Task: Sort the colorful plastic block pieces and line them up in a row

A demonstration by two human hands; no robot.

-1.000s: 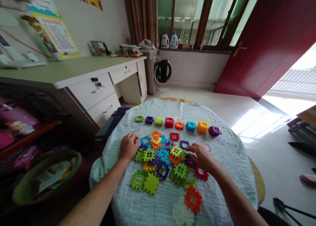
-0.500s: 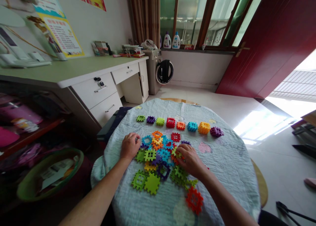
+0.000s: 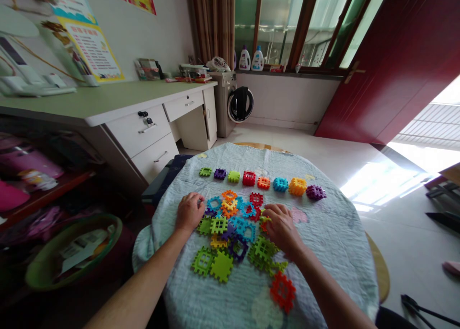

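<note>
A loose pile of coloured toothed building tiles lies between my hands on the cloth-covered table. My right hand [image 3: 282,227] is at the pile's right side, fingers curled over a yellow-green tile [image 3: 265,218], with orange showing just below it. At the left edge my left hand [image 3: 190,212] rests with its fingers curled in, near a blue window tile [image 3: 214,203]; whatever its fingers may hold is hidden. Close by are orange tiles [image 3: 229,205], a green window tile [image 3: 219,225], a purple frame tile [image 3: 237,248] and a red tile [image 3: 256,199].
Behind the pile runs a row of tile stacks sorted by colour, from a green stack [image 3: 205,171] to a purple stack [image 3: 316,192]. Nearer me lie a plain green tile [image 3: 222,266] and a red-orange tile [image 3: 283,291]. A desk [image 3: 143,95] stands at the left.
My right hand has shifted a little to the right, and the yellow-green and orange tiles under its fingers moved with it, uncovering red and blue tiles. My left hand stays in place.
</note>
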